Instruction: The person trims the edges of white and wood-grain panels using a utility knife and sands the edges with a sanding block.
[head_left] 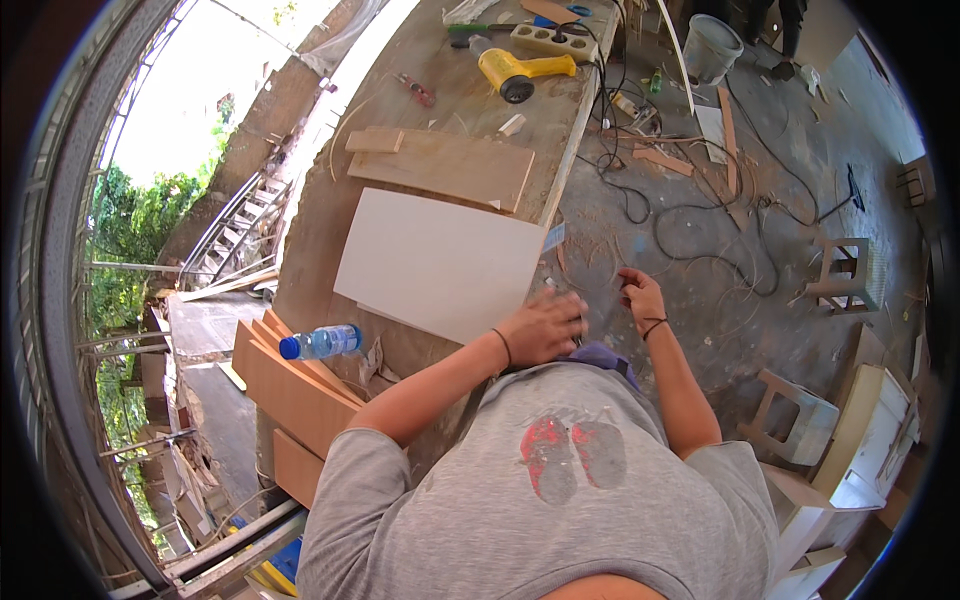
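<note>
Head view: left hand [545,325] presses curled onto the near corner of the flat white rectangular panel [435,262] at frame centre; right hand [640,298] pinches something small, unclear what, beyond the desk [320,230] edge.

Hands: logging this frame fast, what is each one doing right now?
Left hand: fingers curled at the white panel edge, around a small tool; grip unclear.
Right hand: fingers loosely curled, apparently pinching something thin.

A long, worn counter [470,110] carries a white panel [435,265] near its right edge, with a brown board [445,168] just beyond it. Farther along lie a yellow heat gun [520,70] and a power strip [553,40]; a water bottle [320,343] lies at the near left.
</note>
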